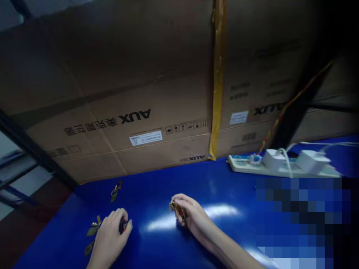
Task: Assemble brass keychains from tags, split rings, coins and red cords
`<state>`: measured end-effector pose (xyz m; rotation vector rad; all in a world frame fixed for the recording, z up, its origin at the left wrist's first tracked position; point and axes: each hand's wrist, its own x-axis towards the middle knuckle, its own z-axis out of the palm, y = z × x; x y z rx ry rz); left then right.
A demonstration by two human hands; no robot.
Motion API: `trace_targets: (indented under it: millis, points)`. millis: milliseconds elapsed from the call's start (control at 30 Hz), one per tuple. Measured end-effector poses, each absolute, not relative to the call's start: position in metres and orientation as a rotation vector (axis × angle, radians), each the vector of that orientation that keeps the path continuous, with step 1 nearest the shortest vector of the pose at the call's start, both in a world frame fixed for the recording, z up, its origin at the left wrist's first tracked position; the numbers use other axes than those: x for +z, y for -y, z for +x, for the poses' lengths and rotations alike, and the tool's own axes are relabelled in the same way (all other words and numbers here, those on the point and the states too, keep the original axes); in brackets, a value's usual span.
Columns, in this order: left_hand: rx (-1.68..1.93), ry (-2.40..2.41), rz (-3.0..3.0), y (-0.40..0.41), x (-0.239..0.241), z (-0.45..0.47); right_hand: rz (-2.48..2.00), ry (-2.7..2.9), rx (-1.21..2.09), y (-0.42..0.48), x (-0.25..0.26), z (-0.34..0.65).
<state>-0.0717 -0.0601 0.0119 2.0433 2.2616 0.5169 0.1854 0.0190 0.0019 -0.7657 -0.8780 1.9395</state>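
Note:
On the blue tabletop (148, 243), my right hand (190, 215) is closed around a brass-coloured keychain (177, 209) with red parts; some of it is hidden by the fingers. My left hand (110, 235) is curled, back upward, at the lower left. A small dark and red thing (124, 227) shows between its thumb and fingers, mostly hidden. Just left of that hand lie a brass-coloured charm (92, 231) and a second flat piece (89, 248), both partly covered. Farther back, a keychain (114, 193) with a ring and a leaf-like pendant lies on the table.
Large cardboard boxes (157, 86) stand along the back of the table, joined by a strip of yellow tape (217, 86). A white power strip (244, 168) with plugged-in adapters (311, 160) and cables lies at the right. Dark metal posts (36, 149) flank the boxes.

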Motion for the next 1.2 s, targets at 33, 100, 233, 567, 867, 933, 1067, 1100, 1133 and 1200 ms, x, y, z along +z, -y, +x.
trace_targets:
  millis: [33, 100, 233, 567, 867, 933, 1067, 1100, 1133, 1200]
  points:
    - [0.499, -2.259, 2.072, 0.061, 0.010, -0.075, -0.777, 0.890, 1.943, -0.018, 0.002, 0.185]
    - [0.509, -2.208, 2.096, 0.061, 0.009, -0.075, -0.795, 0.916, 1.950, -0.018, 0.001, 0.185]
    - [0.729, -2.014, 2.057, 0.055, 0.020, -0.043, -0.768, 0.959, 1.988, -0.017, -0.003, 0.184]
    - [0.963, -1.487, 1.503, 0.026, 0.014, 0.041, -0.843, 1.209, 1.723, -0.016, -0.003, 0.188]
    - [1.000, -1.454, 1.486, 0.033, 0.008, 0.044, -0.887, 1.505, 1.469, -0.021, -0.008, 0.189]
    - [1.005, -1.327, 1.380, 0.036, 0.005, 0.044, -0.877, 1.529, 1.476, -0.018, -0.005, 0.187]
    - [1.034, -1.206, 1.166, 0.036, -0.007, 0.048, -0.855, 1.526, 1.581, -0.014, -0.002, 0.186]
    - [1.044, -1.220, 1.150, 0.035, -0.010, 0.049, -0.831, 1.525, 1.645, -0.015, -0.003, 0.186]
    - [1.055, -1.238, 1.145, 0.034, -0.012, 0.049, -0.805, 1.525, 1.699, -0.016, -0.005, 0.186]
    - [1.072, -1.262, 1.132, 0.033, -0.014, 0.048, -0.785, 1.504, 1.712, -0.019, -0.010, 0.186]
